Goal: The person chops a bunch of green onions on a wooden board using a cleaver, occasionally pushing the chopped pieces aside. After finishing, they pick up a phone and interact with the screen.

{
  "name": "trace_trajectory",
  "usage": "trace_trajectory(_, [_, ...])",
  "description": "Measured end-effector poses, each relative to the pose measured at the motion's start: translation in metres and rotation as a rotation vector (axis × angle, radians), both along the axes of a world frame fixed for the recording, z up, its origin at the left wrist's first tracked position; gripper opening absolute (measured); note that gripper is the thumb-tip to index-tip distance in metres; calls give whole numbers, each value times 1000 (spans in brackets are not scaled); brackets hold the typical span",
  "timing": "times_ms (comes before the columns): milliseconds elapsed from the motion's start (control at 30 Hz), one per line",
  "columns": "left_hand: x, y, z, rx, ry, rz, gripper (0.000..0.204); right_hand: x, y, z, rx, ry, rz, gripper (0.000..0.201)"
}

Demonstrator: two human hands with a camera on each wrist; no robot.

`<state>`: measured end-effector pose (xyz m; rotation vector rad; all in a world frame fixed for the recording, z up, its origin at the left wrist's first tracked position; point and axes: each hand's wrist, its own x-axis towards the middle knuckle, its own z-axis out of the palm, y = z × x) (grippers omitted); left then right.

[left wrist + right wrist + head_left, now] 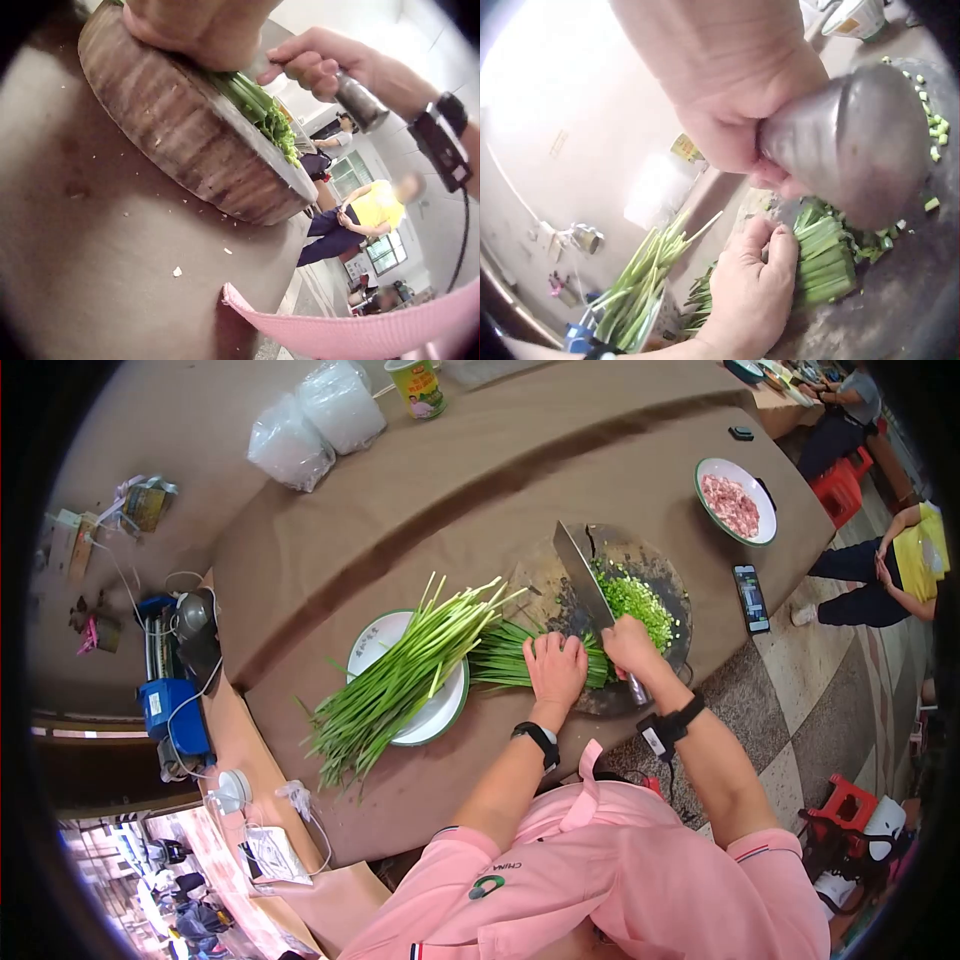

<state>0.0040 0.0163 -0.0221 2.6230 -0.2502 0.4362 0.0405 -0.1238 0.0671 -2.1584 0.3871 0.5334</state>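
Observation:
A cleaver (pixel 583 575) with a metal handle (pixel 802 139) is gripped in my right hand (pixel 632 648); its blade stands over the round wooden chopping board (pixel 540 582). My left hand (pixel 557 668) holds a bunch of garlic chives (pixel 500 658) down on that board, its fingers bent over the stalks close to the blade. In the right wrist view the cut ends of the bunch (pixel 825 262) stick out past the left fingertips. Chopped chives (pixel 640 602) lie heaped on the blade's far side. The thick side of the board (pixel 172 127) shows in the left wrist view.
Long chives (pixel 400 660) lie across a white dish (pixel 445 710) left of the board. A bowl of minced meat (pixel 730 505) and a phone (pixel 750 600) are to the right. Plastic-wrapped packs (pixel 340 405) and a tub (pixel 415 388) stand at the back. A person in yellow (pixel 915 550) stands beyond the table.

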Motion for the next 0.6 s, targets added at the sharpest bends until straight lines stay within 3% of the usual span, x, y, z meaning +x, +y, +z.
trace_trajectory(200, [3,-1,-1,-20,-14,13,13,-43,-25,22,52,-28,36,44])
trace_trajectory(333, [4,-2,1,-6,-1,23,14,-52,-19,19,-50,-15,164,44])
trace_trajectory(533, [5,-3,-2,-41,-16,30,12,-63,-25,28,-106,78,207,40])
trace_trajectory(600, [6,-2,0,-43,-4,31,11,-60,-28,8,-126,112,242,39])
